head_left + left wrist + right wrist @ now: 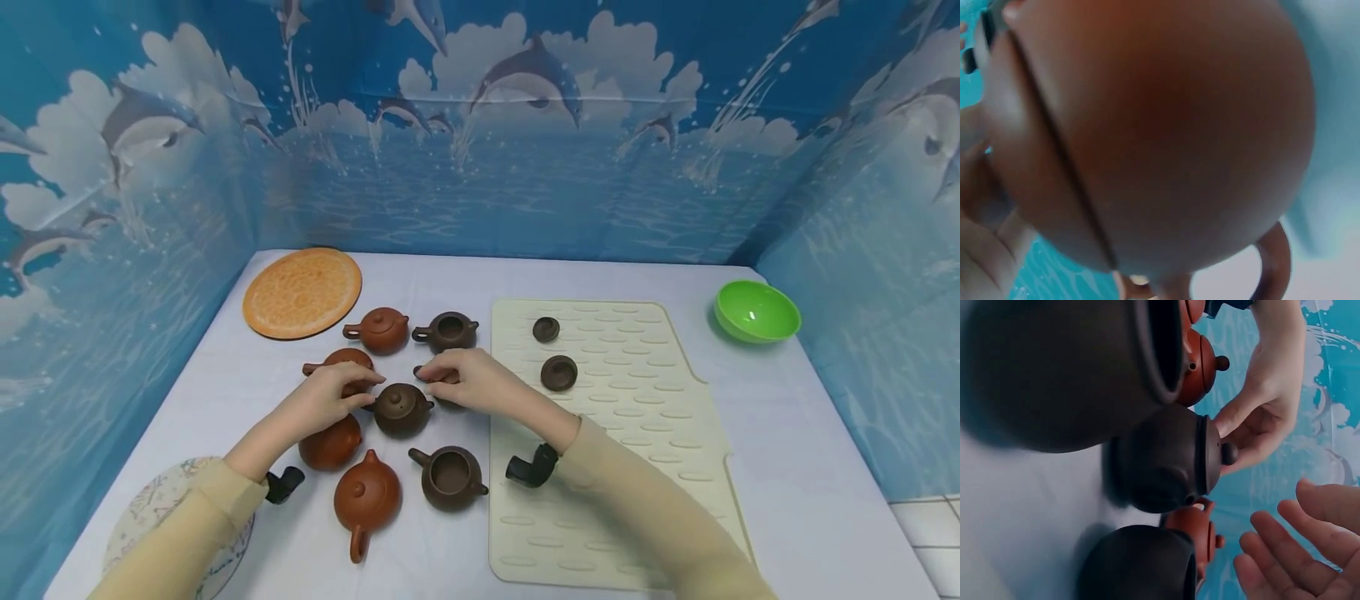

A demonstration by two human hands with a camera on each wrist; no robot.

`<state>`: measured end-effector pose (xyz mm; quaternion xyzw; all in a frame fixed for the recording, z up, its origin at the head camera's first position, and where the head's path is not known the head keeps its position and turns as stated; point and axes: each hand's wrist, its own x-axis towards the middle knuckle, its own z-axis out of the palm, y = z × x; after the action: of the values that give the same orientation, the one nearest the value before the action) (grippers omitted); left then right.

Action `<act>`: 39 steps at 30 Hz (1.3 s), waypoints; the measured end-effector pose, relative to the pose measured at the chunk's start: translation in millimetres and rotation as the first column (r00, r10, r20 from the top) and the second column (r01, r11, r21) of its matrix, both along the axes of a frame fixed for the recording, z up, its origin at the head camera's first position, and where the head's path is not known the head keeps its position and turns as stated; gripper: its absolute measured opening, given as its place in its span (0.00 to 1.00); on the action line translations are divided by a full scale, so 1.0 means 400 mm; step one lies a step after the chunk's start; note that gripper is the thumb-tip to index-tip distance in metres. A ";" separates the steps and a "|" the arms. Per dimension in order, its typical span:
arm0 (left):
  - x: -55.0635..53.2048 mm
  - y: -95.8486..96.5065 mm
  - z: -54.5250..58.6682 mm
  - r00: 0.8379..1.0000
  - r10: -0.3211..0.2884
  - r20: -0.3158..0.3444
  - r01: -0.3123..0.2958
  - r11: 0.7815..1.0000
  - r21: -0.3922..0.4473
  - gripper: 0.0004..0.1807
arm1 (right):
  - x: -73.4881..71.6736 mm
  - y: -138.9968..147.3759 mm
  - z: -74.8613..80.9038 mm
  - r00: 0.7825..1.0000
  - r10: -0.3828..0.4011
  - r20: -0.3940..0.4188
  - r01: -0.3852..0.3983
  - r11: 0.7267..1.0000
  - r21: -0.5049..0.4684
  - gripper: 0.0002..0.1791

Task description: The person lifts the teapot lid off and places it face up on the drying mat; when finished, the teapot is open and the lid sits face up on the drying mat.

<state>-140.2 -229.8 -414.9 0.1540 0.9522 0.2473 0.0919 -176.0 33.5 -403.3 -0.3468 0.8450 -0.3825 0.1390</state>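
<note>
A dark brown lidded teapot (pixel 401 410) stands mid-table, its round knob on top. My left hand (pixel 330 396) is at its left side, thumb and fingers loosely bent near the lid; the right wrist view shows this hand (pixel 1266 394) behind the teapot (pixel 1160 456). Whether the fingertips touch it is unclear. My right hand (pixel 476 382) hovers over another dark teapot (pixel 450 403), covering its top. Its fingers are spread and hold nothing in the right wrist view. A reddish teapot (pixel 348 360) is partly under my left hand; one (pixel 1160 137) fills the left wrist view.
More reddish teapots (pixel 367 493) stand at left; lidless dark teapots (pixel 448 332) stand front and back. Two dark lids (pixel 558 373) lie on a cream mat (pixel 622 517). Around the edges are a green bowl (pixel 757 311), an orange round mat (pixel 302 292) and a patterned round mat (pixel 142 512).
</note>
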 end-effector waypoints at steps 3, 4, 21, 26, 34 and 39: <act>-0.006 -0.001 -0.013 1.000 -0.018 0.011 0.018 1.000 -0.007 0.16 | -0.013 -0.035 0.000 0.998 0.049 -0.031 -0.047 0.998 0.034 0.15; -0.008 -0.001 -0.016 1.000 -0.024 0.011 0.024 1.000 -0.007 0.15 | -0.016 -0.045 -0.001 0.997 0.064 -0.047 -0.062 0.997 0.046 0.14; -0.019 0.007 -0.023 0.999 -0.030 0.030 0.029 0.999 0.035 0.15 | -0.010 -0.127 -0.010 0.973 0.167 -0.158 -0.129 0.966 0.226 0.11; -0.019 0.004 -0.027 0.999 -0.037 0.021 0.036 0.999 0.035 0.15 | -0.009 -0.128 -0.012 0.972 0.160 -0.173 -0.123 0.971 0.207 0.09; -0.016 -0.002 -0.032 0.999 -0.047 0.015 0.046 0.999 0.026 0.15 | -0.007 -0.127 -0.019 0.970 0.163 -0.179 -0.126 0.972 0.200 0.08; -0.019 0.002 -0.030 0.999 -0.043 0.018 0.043 0.999 0.027 0.14 | -0.009 -0.119 -0.023 0.979 0.136 -0.152 -0.112 0.982 0.152 0.08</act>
<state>-147.8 -228.9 -427.0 0.1733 0.9443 0.2596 0.1040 -179.7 -14.0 -412.7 -0.4181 0.8553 -0.2824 0.1180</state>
